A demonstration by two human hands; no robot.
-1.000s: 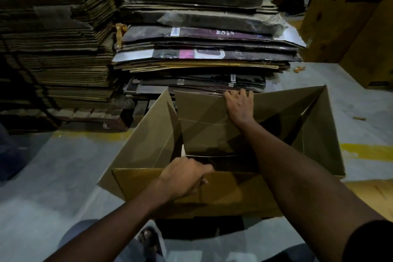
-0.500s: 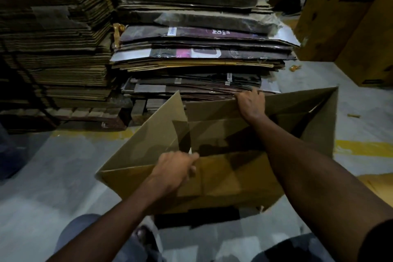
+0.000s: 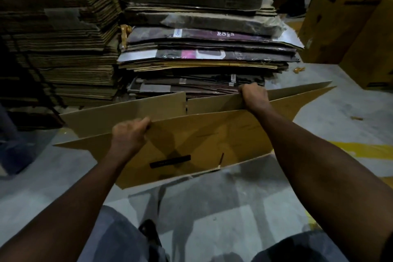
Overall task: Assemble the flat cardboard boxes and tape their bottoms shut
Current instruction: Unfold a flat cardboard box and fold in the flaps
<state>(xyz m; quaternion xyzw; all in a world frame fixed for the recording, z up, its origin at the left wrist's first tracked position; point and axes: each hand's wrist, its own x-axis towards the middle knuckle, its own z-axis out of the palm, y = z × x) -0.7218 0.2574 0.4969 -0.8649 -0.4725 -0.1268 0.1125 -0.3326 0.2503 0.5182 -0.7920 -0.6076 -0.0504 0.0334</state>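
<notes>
Left hand (image 3: 129, 134) gripping box (image 3: 212, 134) near edge, right hand (image 3: 254, 95) clamped on far edge, box now flatter than before

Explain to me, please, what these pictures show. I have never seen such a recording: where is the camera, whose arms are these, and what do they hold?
No machine is here. A person wears one wide camera on the head; it looks forward and down, so every picture shows that person's own arms from above. The grips are bare hands. The left grip curls over the top edge of the near wall of a brown cardboard box. The right grip holds the top edge of the far wall. The box is nearly flat, not yet squared up. Below is a grey floor with a yellow line. Behind stand stacks of flat cardboard, and at the right some assembled boxes.
</notes>
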